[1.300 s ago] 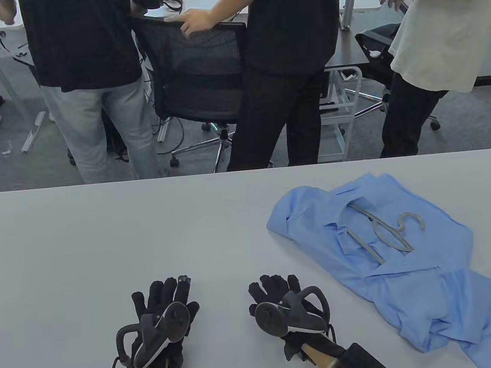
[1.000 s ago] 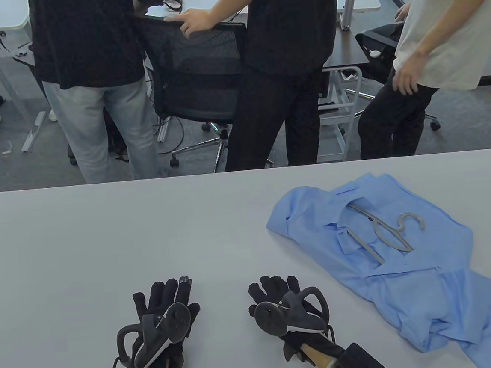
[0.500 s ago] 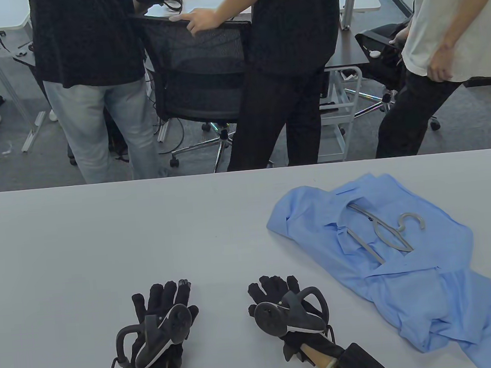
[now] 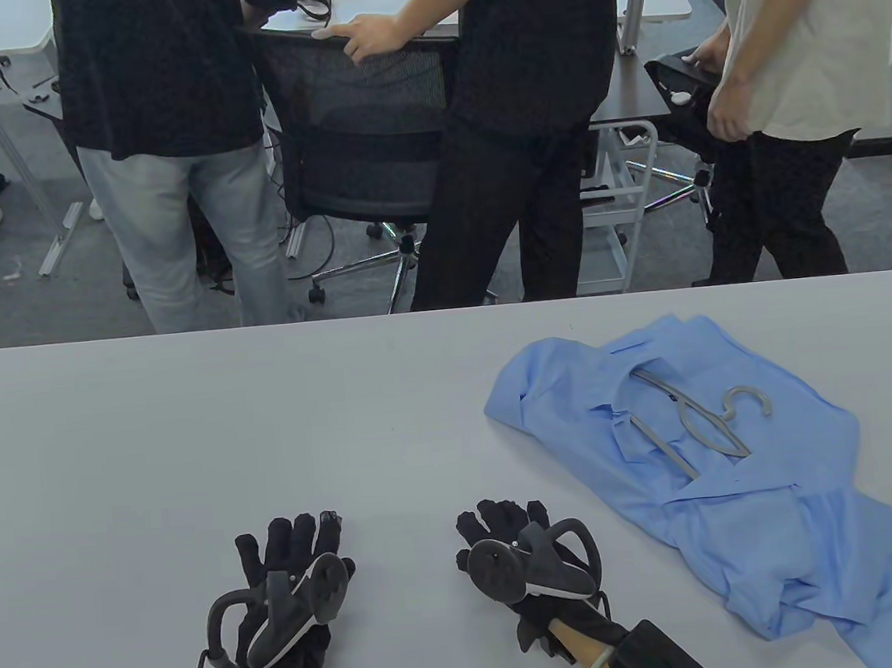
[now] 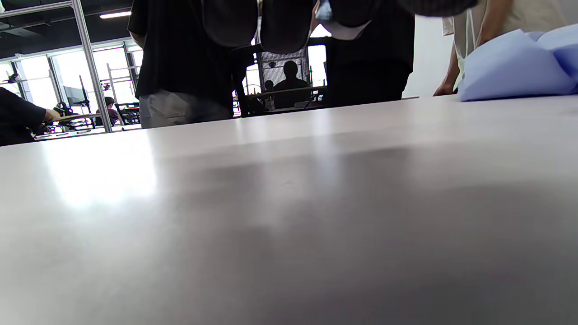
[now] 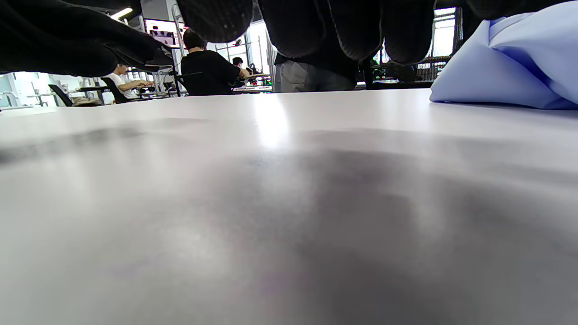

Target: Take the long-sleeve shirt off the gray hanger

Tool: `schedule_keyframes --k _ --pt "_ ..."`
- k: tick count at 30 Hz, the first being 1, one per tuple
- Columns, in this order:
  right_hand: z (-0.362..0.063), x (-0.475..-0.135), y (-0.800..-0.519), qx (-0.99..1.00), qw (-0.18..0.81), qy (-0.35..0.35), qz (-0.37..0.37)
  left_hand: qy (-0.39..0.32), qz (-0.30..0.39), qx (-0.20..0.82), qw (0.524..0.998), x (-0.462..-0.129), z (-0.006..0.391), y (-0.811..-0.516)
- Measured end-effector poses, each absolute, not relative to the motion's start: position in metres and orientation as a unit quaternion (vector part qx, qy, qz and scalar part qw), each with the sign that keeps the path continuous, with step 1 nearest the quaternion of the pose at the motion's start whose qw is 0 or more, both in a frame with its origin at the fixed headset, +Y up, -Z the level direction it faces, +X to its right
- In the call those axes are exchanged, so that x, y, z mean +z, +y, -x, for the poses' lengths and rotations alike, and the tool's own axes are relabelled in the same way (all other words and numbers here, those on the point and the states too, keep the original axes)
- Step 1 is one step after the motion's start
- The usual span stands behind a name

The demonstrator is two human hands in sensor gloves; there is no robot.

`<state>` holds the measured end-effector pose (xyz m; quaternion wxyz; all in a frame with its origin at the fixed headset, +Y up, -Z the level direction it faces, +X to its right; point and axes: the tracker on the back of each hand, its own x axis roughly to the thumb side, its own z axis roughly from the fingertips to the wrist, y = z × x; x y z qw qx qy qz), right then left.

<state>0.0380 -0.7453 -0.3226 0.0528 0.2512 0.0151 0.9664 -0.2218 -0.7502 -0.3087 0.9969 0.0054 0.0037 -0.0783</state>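
Observation:
A light blue long-sleeve shirt [image 4: 739, 472] lies crumpled on the right side of the white table [image 4: 228, 423]. A gray hanger [image 4: 696, 425] lies in its open collar, hook [image 4: 748, 399] pointing right. The shirt's edge shows in the left wrist view [image 5: 515, 67] and the right wrist view [image 6: 510, 67]. My left hand [image 4: 293, 550] rests flat on the table near the front edge, fingers spread, holding nothing. My right hand [image 4: 502, 532] rests flat beside it, left of the shirt and apart from it, holding nothing.
Three people stand just beyond the table's far edge, with a black mesh office chair [image 4: 365, 123] between them. A white rolling cart [image 4: 622, 202] and desks stand behind.
Both hands have slid slightly toward the front edge and stay flat. The shirt and hanger have not moved. The person at the back right has turned and stepped left.

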Motion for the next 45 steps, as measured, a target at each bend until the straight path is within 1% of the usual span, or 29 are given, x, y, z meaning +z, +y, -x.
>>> schedule_keyframes --k 2,5,11,14,19,23,25,26,27,28,29,30,31,33,34,36,38,41,43,45 --pt "-0.039 -0.323 -0.747 0.967 0.053 0.019 -0.249 0.008 -0.001 -0.088 0.996 -0.309 0.225 -0.751" --pt "-0.043 -0.327 -0.745 0.969 0.054 0.017 -0.240 0.010 -0.003 -0.076 0.997 -0.308 0.227 -0.750" --pt "-0.075 -0.343 -0.744 0.981 0.106 0.017 -0.161 -0.012 -0.013 -0.066 0.998 -0.304 0.220 -0.749" --pt "-0.097 -0.351 -0.736 0.985 0.133 0.005 -0.114 -0.014 -0.012 -0.060 0.998 -0.305 0.217 -0.749" --pt "-0.152 -0.370 -0.713 0.978 0.209 -0.018 -0.016 -0.012 -0.010 -0.064 0.998 -0.304 0.221 -0.752" --pt "-0.221 -0.397 -0.688 0.948 0.290 -0.041 0.127 -0.008 -0.009 -0.077 0.997 -0.301 0.227 -0.751" --pt "-0.257 -0.408 -0.685 0.927 0.320 -0.049 0.191 -0.005 -0.013 -0.074 0.997 -0.299 0.230 -0.749" --pt "-0.269 -0.411 -0.687 0.924 0.308 -0.058 0.217 -0.003 -0.015 -0.072 0.997 -0.298 0.231 -0.748" --pt "-0.286 -0.414 -0.692 0.920 0.281 -0.053 0.270 -0.002 -0.019 -0.070 0.997 -0.297 0.232 -0.747" --pt "-0.296 -0.417 -0.697 0.919 0.261 -0.033 0.293 0.002 -0.020 -0.067 0.998 -0.296 0.233 -0.747" --pt "-0.307 -0.420 -0.705 0.918 0.239 0.005 0.316 0.006 -0.021 -0.062 0.998 -0.296 0.235 -0.746" --pt "-0.313 -0.421 -0.711 0.916 0.233 0.023 0.326 0.006 -0.020 -0.059 0.998 -0.296 0.235 -0.746" --pt "-0.318 -0.424 -0.720 0.913 0.235 0.034 0.332 0.009 -0.019 -0.056 0.998 -0.296 0.236 -0.747" --pt "-0.319 -0.430 -0.737 0.907 0.257 0.033 0.331 0.010 -0.013 -0.062 0.998 -0.298 0.236 -0.750" --pt "-0.319 -0.432 -0.740 0.907 0.260 0.038 0.330 0.010 -0.010 -0.065 0.998 -0.298 0.236 -0.751" --pt "-0.314 -0.440 -0.750 0.911 0.246 0.072 0.324 0.007 -0.001 -0.075 0.997 -0.298 0.235 -0.756" --pt "-0.309 -0.449 -0.760 0.911 0.206 0.117 0.336 0.002 0.008 -0.085 0.996 -0.299 0.233 -0.760" --pt "-0.308 -0.454 -0.774 0.904 0.194 0.150 0.350 0.000 0.028 -0.097 0.995 -0.300 0.231 -0.764" --pt "-0.307 -0.456 -0.784 0.902 0.183 0.158 0.357 -0.004 0.025 -0.100 0.995 -0.300 0.229 -0.764" --pt "-0.304 -0.458 -0.784 0.907 0.162 0.144 0.360 -0.006 0.024 -0.101 0.995 -0.300 0.228 -0.764"
